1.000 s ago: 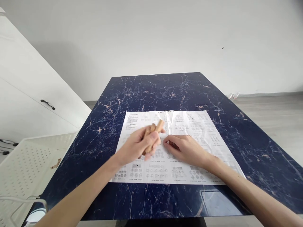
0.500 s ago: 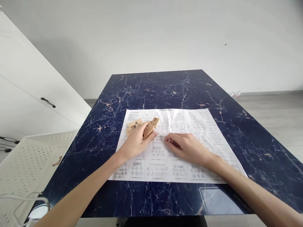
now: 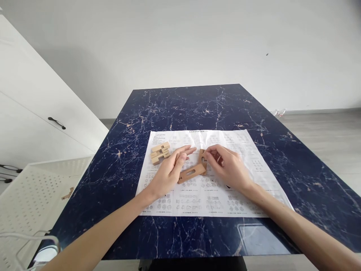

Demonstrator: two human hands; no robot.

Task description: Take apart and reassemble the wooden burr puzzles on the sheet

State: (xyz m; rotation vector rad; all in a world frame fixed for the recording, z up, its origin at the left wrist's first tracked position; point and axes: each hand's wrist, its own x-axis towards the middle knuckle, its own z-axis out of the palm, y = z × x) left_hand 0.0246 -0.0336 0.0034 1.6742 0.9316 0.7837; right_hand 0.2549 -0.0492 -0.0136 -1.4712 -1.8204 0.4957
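A slotted wooden puzzle piece [image 3: 192,172] lies slantwise on the printed sheet [image 3: 239,141], its right end against a second wooden puzzle piece [image 3: 202,154] marked like a 3. My right hand [image 3: 228,165] pinches the marked piece at its edge between thumb and curled fingers. Just left of both, my left hand [image 3: 172,165] has its fingers stretched out and appears to hold nothing. Several notched wooden blocks [image 3: 160,151] are grouped on the sheet beyond my left hand. My right palm is hidden from view.
The sheet lies on a dark blue marbled table [image 3: 180,105]. A phone-like glassy rectangle [image 3: 262,239] is at the front edge. On the left, a white perforated surface [image 3: 34,195] bears another small wooden piece [image 3: 67,193] beside a white cabinet [image 3: 42,98].
The pieces held in my left hand are now down on the sheet to the right. My left hand has loosened, and my right hand has taken hold of the marked piece.
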